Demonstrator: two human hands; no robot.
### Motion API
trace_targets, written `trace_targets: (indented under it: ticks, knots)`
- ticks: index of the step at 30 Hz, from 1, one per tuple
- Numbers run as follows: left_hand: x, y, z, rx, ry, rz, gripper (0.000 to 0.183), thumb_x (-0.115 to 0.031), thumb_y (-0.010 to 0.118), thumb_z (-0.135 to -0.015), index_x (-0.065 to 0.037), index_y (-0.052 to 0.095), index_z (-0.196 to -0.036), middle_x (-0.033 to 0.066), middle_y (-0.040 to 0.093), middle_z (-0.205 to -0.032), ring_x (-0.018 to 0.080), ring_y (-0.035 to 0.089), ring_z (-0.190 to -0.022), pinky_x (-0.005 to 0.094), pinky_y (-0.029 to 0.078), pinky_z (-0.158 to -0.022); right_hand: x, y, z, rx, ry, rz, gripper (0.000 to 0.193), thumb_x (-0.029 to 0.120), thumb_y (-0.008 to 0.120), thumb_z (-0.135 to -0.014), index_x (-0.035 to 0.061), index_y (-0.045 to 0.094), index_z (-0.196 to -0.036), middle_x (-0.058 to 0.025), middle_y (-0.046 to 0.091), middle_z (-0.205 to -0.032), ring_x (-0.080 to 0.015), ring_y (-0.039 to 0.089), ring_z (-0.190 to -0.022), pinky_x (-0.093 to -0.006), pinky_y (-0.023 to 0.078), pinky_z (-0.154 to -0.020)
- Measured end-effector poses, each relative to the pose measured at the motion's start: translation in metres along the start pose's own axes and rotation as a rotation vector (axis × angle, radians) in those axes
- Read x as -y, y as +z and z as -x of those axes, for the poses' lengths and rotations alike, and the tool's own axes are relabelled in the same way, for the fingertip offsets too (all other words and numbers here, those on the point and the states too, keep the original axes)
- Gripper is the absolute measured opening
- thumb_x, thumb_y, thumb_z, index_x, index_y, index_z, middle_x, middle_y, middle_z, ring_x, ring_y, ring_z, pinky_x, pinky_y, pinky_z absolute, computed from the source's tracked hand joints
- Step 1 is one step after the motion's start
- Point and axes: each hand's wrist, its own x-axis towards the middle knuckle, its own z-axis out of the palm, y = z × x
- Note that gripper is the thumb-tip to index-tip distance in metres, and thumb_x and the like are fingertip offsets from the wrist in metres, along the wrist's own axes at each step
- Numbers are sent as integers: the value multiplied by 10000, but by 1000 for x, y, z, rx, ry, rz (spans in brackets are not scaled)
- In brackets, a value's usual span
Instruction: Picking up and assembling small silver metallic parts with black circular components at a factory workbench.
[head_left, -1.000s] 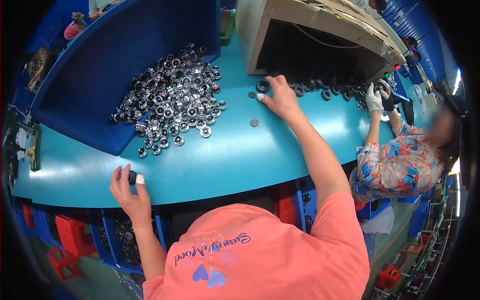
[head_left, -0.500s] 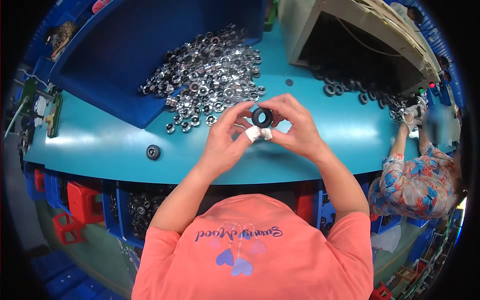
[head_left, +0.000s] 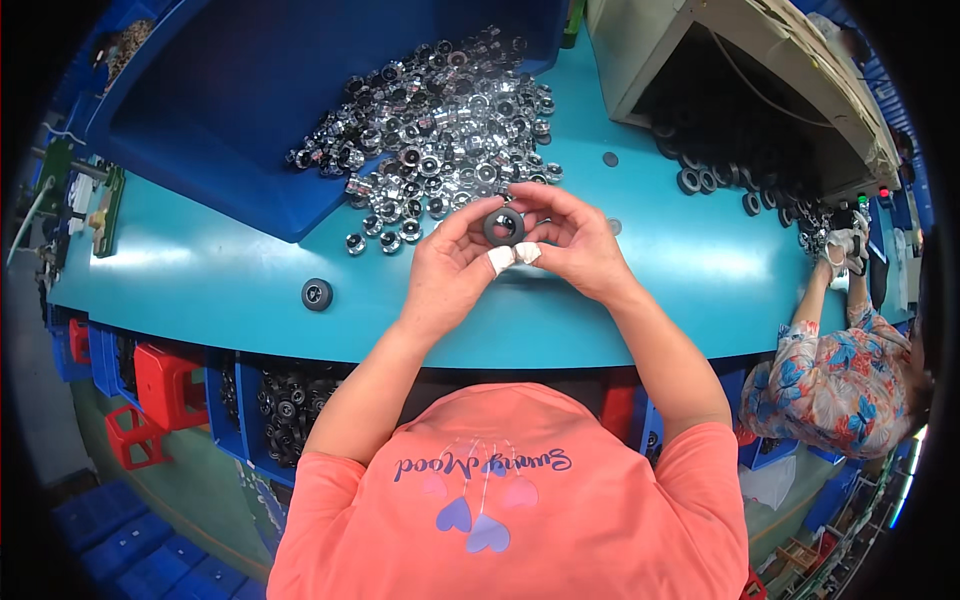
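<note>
My left hand and my right hand meet above the teal table, and together they hold a black ring-shaped part between the fingertips. Both thumbs are wrapped in white tape. Just beyond my hands lies a heap of shiny metal ring parts, spilling from a big blue bin onto the table. One single black wheel-like part lies on the table to the left of my left hand.
A beige machine housing stands at the back right with several black rings at its mouth. A co-worker in a flowered shirt works at the right edge. Red crates and bins of black parts sit under the table.
My hands came together from far apart: the right drew back from the machine mouth, the left rose from the table edge. Now both hold the black ring, and a black part lies at left.
</note>
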Motion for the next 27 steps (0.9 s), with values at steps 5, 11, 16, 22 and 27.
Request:
trace_targets:
  ticks: [5,11,16,22,27]
  knots:
    - [6,-4,-1,-22,-32,-117,508,27,667,-908,-5,493,-1385,112,657,-1191,167,664,-1052,297,560,-898,-1,1,1,-17,41,-63,610,-54,753,-782,12,583,-1364,-65,598,-1201,-90,567,-980,-242,547,-883]
    - [8,-5,0,-69,-42,-116,396,-172,661,-970,-15,521,-1305,107,658,-1077,133,655,-894,294,560,-772,12,13,2,-23,54,75,525,-39,734,-809,0,613,-1319,-80,615,-1207,-112,638,-965,-252,568,-857]
    - [1,-26,0,113,-259,437,618,-569,300,-1061,-41,566,-1244,152,670,-909,165,614,-715,279,499,-631,37,-8,-11,-57,-148,573,322,29,747,-804,50,722,-1125,-82,679,-1061,-168,678,-853,-285,567,-758]
    - [0,-31,1,120,-324,614,635,-525,206,-1080,-15,537,-1262,129,610,-809,184,518,-623,304,436,-567,11,-5,-6,-48,-220,976,356,149,813,-747,83,715,-1083,-84,639,-987,-264,658,-856,-378,549,-711]
    - [4,-30,2,90,-341,590,624,-510,216,-1081,0,518,-1278,115,583,-788,183,489,-613,299,421,-558,-3,8,-3,-85,-254,1139,394,162,812,-744,107,685,-1113,-68,619,-959,-276,654,-900,-406,548,-715]
